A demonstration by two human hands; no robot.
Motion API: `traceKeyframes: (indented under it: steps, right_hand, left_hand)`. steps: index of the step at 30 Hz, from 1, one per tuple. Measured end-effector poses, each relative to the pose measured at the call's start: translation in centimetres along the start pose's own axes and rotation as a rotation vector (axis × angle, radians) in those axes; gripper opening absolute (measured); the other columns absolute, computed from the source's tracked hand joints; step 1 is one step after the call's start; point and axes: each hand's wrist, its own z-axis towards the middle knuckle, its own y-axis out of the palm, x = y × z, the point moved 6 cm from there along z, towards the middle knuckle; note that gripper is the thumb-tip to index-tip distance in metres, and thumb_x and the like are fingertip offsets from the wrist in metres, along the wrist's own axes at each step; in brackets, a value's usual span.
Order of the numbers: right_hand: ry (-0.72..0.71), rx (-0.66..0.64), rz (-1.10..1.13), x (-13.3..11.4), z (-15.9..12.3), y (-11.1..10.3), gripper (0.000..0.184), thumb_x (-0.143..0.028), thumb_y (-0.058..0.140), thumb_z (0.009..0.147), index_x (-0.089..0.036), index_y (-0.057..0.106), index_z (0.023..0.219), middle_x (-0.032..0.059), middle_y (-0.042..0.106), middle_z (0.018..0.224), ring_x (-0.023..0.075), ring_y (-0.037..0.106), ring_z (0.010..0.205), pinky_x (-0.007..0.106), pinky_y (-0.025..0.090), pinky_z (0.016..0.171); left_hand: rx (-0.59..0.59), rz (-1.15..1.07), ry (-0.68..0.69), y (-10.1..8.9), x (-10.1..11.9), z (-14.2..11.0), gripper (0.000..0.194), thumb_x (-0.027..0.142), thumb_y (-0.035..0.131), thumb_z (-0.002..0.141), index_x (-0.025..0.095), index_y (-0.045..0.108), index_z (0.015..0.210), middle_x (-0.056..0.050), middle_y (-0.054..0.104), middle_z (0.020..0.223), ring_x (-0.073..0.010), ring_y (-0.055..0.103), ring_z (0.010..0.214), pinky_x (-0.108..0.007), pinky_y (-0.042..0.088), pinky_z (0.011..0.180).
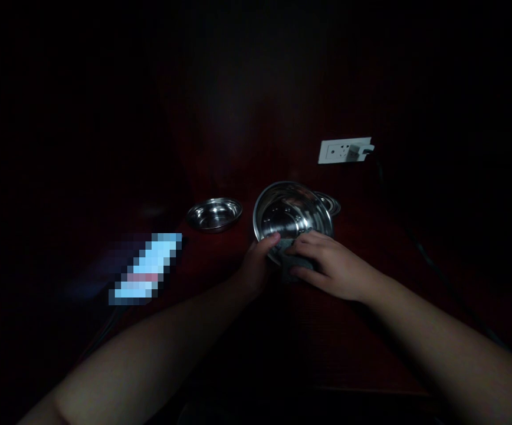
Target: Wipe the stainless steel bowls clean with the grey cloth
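Observation:
A shiny metal bowl (282,215) is tilted with its opening toward me. My left hand (259,262) grips its near left rim, thumb over the edge and the other fingers hidden underneath. In my right hand (327,262) is a dark grey-green cloth (298,268), pressed against the bowl's near rim and partly inside it. The fingers of that hand are bent over the cloth. A shallower metal bowl (215,215) sits upright on the table to the left, apart from both hands.
Behind the tilted bowl, another metal dish (330,204) shows in part. A lit, blurred-out screen (147,271) lies at left on the dark red table (327,348). A white wall socket (338,151) holds a plug, and a cable runs down the right side.

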Motion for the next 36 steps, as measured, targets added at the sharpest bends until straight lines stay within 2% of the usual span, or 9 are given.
traceKeyframes:
  steps: [5, 11, 14, 18, 23, 30, 36]
  right_hand:
    - [0.053, 0.058, -0.02, 0.3, 0.0, -0.2, 0.028, -0.036, 0.049, 0.089, -0.019, 0.061, 0.107, 0.0088, 0.062, 0.097, 0.0229, 0.054, 0.094, 0.041, 0.043, 0.086]
    - [-0.069, 0.168, 0.022, -0.6, -0.3, -1.3, 0.029, -0.03, 0.053, 0.086, -0.017, 0.058, 0.111, 0.0101, 0.061, 0.106, 0.0231, 0.053, 0.1, 0.041, 0.042, 0.09]
    - [-0.129, 0.1, 0.075, -0.9, -0.4, -1.0, 0.031, -0.029, 0.057, 0.083, -0.018, 0.057, 0.111, 0.0098, 0.06, 0.108, 0.023, 0.054, 0.101, 0.039, 0.044, 0.089]
    - [-0.113, 0.015, 0.068, -0.6, -0.4, -0.2, 0.033, -0.032, 0.062, 0.079, -0.019, 0.058, 0.109, 0.0094, 0.06, 0.105, 0.0232, 0.055, 0.101, 0.038, 0.045, 0.087]
    - [-0.094, -0.004, 0.064, -0.3, -0.2, 0.1, 0.032, -0.034, 0.061, 0.081, -0.019, 0.059, 0.11, 0.0086, 0.06, 0.105, 0.022, 0.054, 0.101, 0.038, 0.044, 0.089]
    - [-0.107, 0.005, 0.135, -0.2, -0.2, 0.2, 0.032, -0.033, 0.064, 0.079, -0.019, 0.059, 0.108, 0.0081, 0.06, 0.107, 0.0223, 0.053, 0.104, 0.039, 0.043, 0.092]
    - [-0.108, 0.001, 0.208, -0.6, -0.2, 0.1, 0.024, -0.024, 0.056, 0.084, -0.019, 0.059, 0.107, 0.0089, 0.059, 0.108, 0.0229, 0.053, 0.105, 0.042, 0.042, 0.094]
  left_hand:
    - [-0.007, 0.0, 0.013, 0.0, 0.1, 0.0, 0.035, 0.042, 0.066, 0.068, 0.014, 0.065, 0.088, -0.004, 0.066, 0.079, -0.0172, 0.059, 0.072, -0.03, 0.044, 0.069]
    - [-0.066, -0.052, 0.048, -0.1, -0.1, 0.4, 0.034, 0.044, 0.06, 0.074, 0.013, 0.066, 0.086, -0.004, 0.066, 0.079, -0.017, 0.059, 0.072, -0.03, 0.043, 0.071]
    - [-0.08, -0.06, 0.059, 0.1, 0.1, 0.4, 0.038, 0.047, 0.058, 0.076, 0.013, 0.067, 0.09, -0.005, 0.067, 0.082, -0.0188, 0.06, 0.077, -0.031, 0.044, 0.074]
    - [-0.06, -0.066, 0.053, 0.5, 0.2, 0.2, 0.037, 0.046, 0.062, 0.073, 0.013, 0.067, 0.091, -0.006, 0.069, 0.084, -0.021, 0.062, 0.082, -0.033, 0.044, 0.078]
    - [-0.097, -0.076, 0.044, 0.8, 0.1, 0.1, 0.038, 0.046, 0.061, 0.074, 0.014, 0.066, 0.094, -0.006, 0.069, 0.088, -0.0216, 0.063, 0.086, -0.034, 0.045, 0.08]
    - [-0.091, -0.062, 0.034, 0.6, -0.3, -0.1, 0.037, 0.046, 0.064, 0.071, 0.013, 0.066, 0.088, -0.006, 0.067, 0.084, -0.0217, 0.062, 0.085, -0.035, 0.044, 0.083]
    - [-0.104, -0.047, 0.078, 1.0, -0.3, -0.6, 0.035, 0.043, 0.068, 0.069, 0.015, 0.065, 0.089, -0.005, 0.067, 0.087, -0.0189, 0.061, 0.085, -0.032, 0.044, 0.082]
